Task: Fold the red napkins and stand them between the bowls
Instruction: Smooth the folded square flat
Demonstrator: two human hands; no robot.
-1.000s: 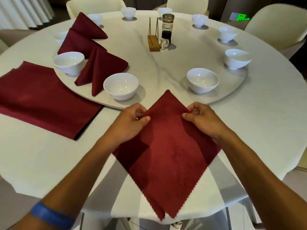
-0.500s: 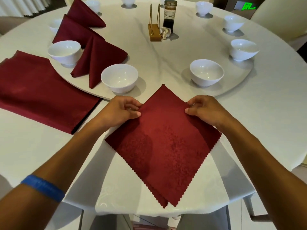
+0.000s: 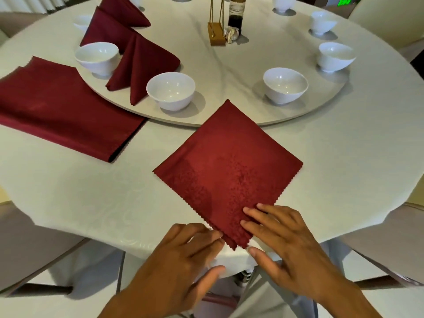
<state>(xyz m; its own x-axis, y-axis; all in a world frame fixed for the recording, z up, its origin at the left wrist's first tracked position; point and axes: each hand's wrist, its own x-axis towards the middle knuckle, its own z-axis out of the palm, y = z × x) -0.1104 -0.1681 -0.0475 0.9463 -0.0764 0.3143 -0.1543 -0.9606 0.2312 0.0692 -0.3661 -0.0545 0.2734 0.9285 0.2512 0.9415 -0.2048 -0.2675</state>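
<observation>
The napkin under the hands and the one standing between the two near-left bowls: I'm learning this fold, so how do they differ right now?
The napkin under the hands lies flat on the tablecloth as a diamond; the standing napkin is folded into a raised, pleated shape. The flat one sits at the table's near edge, its far tip over the turntable; the standing one rests on the turntable between two bowls. The left hand and right hand touch only the flat one. Both are dark red.

No legible text; green sign (image 3: 346, 0) top right unreadable.
</observation>
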